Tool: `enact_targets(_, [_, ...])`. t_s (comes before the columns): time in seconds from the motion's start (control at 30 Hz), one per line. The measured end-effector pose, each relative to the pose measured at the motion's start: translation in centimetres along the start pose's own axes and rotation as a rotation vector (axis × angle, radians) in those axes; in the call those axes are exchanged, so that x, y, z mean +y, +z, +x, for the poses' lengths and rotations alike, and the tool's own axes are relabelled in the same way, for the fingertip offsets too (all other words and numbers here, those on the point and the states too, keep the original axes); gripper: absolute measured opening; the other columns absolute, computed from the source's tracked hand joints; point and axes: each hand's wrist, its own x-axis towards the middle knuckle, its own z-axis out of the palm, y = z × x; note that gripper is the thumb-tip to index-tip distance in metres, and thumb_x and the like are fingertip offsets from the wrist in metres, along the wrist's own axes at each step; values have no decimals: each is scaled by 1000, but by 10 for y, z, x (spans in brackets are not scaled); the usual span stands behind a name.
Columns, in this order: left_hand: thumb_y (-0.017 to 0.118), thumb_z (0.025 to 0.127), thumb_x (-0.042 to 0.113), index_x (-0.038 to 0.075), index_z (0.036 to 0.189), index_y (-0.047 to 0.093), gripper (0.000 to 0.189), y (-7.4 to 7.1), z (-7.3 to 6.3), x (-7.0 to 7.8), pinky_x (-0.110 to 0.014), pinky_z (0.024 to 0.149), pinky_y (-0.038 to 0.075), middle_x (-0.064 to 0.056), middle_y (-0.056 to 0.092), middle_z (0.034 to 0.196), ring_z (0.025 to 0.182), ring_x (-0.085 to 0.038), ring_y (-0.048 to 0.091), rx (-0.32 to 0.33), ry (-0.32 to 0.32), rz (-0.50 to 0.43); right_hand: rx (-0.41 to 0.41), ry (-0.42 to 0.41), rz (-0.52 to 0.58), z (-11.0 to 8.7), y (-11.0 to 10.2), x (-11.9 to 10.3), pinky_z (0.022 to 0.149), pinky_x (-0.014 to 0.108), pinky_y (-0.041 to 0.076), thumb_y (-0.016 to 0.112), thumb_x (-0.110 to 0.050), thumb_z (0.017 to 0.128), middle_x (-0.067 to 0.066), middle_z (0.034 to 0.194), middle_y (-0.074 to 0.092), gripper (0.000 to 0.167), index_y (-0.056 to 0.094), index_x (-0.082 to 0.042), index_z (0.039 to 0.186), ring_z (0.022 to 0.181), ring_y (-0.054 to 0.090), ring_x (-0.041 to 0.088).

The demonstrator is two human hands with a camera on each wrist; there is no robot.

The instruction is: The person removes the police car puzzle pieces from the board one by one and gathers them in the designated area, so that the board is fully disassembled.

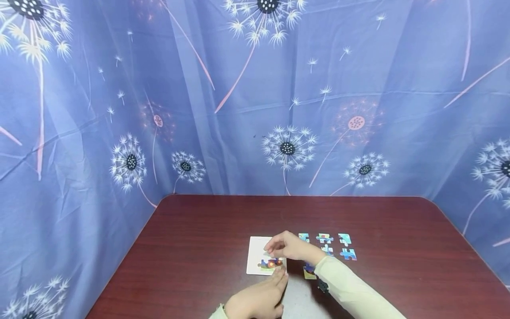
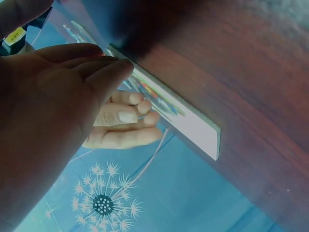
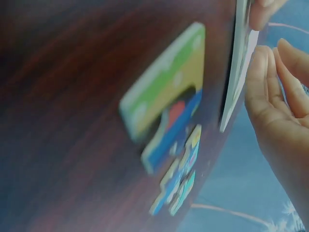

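Observation:
A white puzzle board (image 1: 253, 257) lies on the table with a few joined puzzle pieces (image 1: 272, 264) along its lower part. My left hand (image 1: 259, 297) has its fingers straight, with the fingertips resting at the board's near right corner. Above the board my right hand (image 1: 290, 246) is bent at the fingers, thumb against fingertips, and pinches a small pale puzzle piece (image 1: 267, 254), mostly hidden. In the left wrist view the fingers of the right hand (image 2: 123, 123) show just beyond my left hand (image 2: 63, 92). A loose puzzle piece (image 3: 169, 92) lies close to the right wrist.
Several loose puzzle pieces (image 1: 348, 254) lie in rough rows right of the board; my right forearm covers part of them. A small black object (image 1: 322, 285) shows beside the right sleeve. The brown table (image 1: 191, 239) is bordered by a blue dandelion-patterned curtain (image 1: 239, 146).

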Motion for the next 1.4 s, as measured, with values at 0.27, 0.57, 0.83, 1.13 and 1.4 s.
enact_targets(0.27, [64,85,27,-9,140,41,69,-2,2,2,-29,112,30,-21,37,148,141,-25,30,0,-4,8,-61,-16,-70,9,8,1,69,20,52,68,3,83,8,82,68,16,71,5,99,74,62,6])
enact_targets(0.57, [64,85,26,-8,141,39,71,-2,1,0,-29,112,30,-21,35,150,141,-24,29,-21,-8,-37,-50,50,-59,11,13,0,64,19,50,70,3,83,1,81,60,9,75,0,91,72,59,7])
enact_targets(0.83, [65,85,25,-8,142,38,71,-1,1,-1,-30,112,29,-20,35,150,142,-24,29,-19,-17,-56,-75,26,-41,11,13,1,62,18,50,67,7,83,6,79,63,11,74,1,91,68,59,5])
enact_targets(1.13, [66,85,24,-4,144,38,71,0,1,0,-30,114,26,-19,30,153,144,-23,23,-58,-47,-97,-83,28,47,8,10,-4,62,19,52,69,6,81,14,76,69,11,72,5,91,67,63,12])
enact_targets(1.4, [66,84,23,-6,143,39,71,1,0,0,-30,113,27,-20,32,151,143,-24,25,-33,-32,-73,-99,41,109,7,10,-7,63,25,55,66,12,79,15,77,70,16,71,5,92,69,64,11])
